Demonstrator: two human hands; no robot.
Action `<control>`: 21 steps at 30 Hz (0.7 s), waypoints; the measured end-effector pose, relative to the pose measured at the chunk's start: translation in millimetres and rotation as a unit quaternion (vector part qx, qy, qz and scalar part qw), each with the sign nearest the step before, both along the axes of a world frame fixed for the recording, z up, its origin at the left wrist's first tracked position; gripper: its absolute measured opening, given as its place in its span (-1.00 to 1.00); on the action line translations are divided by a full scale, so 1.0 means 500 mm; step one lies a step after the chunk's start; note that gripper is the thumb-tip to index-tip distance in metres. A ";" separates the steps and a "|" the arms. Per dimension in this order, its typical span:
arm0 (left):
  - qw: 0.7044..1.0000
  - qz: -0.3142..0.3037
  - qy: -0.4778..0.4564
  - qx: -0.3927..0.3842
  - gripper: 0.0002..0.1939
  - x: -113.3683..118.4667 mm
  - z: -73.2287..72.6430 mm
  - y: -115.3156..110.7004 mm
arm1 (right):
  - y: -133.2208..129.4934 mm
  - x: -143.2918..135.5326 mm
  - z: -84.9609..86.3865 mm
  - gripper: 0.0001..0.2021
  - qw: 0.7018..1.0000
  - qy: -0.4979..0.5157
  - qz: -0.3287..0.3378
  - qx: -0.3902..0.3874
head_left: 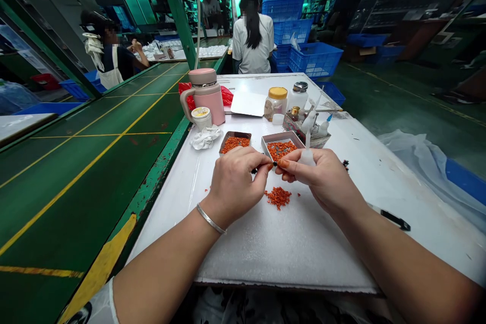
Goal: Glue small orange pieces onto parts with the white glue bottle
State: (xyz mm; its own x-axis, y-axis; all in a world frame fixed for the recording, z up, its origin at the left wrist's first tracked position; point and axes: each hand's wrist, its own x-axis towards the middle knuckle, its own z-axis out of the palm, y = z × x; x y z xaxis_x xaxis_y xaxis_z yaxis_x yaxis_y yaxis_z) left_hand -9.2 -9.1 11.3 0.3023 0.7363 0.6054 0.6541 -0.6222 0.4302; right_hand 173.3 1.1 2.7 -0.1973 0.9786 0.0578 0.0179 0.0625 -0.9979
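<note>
My left hand [239, 179] and my right hand [322, 174] meet over the white table [304, 258], fingertips pinched round a small dark piece [275, 164]. A white squeeze bottle [307, 154] with a thin nozzle also rests in my right hand, its lower part hidden by the fingers. Below the hands lies a loose pile of small orange pieces [279, 197]. Behind them stand two shallow trays of orange bits, a dark one [235, 143] on the left and a paler one [283, 137] on the right.
At the back left are a pink jug [208, 96], a small tub [201, 117] and crumpled tissue [206, 137]. A yellow-lidded jar [276, 104] and a box of bottles [319, 136] stand back right. A black-ended tool [395, 220] lies right. Two people sit beyond.
</note>
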 end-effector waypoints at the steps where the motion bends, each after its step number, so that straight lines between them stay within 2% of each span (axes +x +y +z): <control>1: 1.000 -0.001 -0.003 0.000 -0.85 0.000 0.000 0.000 | 0.000 0.000 0.000 -0.72 1.000 0.001 -0.003 -0.003; 10: 0.996 -0.027 -0.075 -0.040 -0.88 0.001 -0.004 0.007 | 0.001 -0.005 -0.005 -0.72 0.999 0.034 -0.011 -0.010; 14: 0.984 -0.035 -0.135 -0.114 -0.89 0.004 -0.005 0.010 | 0.002 -0.008 -0.005 -0.72 0.999 0.039 -0.012 -0.005; 18: 0.953 -0.040 -0.208 -0.216 -0.90 0.006 -0.002 0.013 | 0.000 -0.006 0.001 -0.69 0.999 0.031 -0.032 0.011; 21: 0.929 -0.050 -0.248 -0.269 -0.91 0.005 0.003 0.014 | -0.007 -0.004 0.011 -0.70 0.997 -0.001 -0.058 0.056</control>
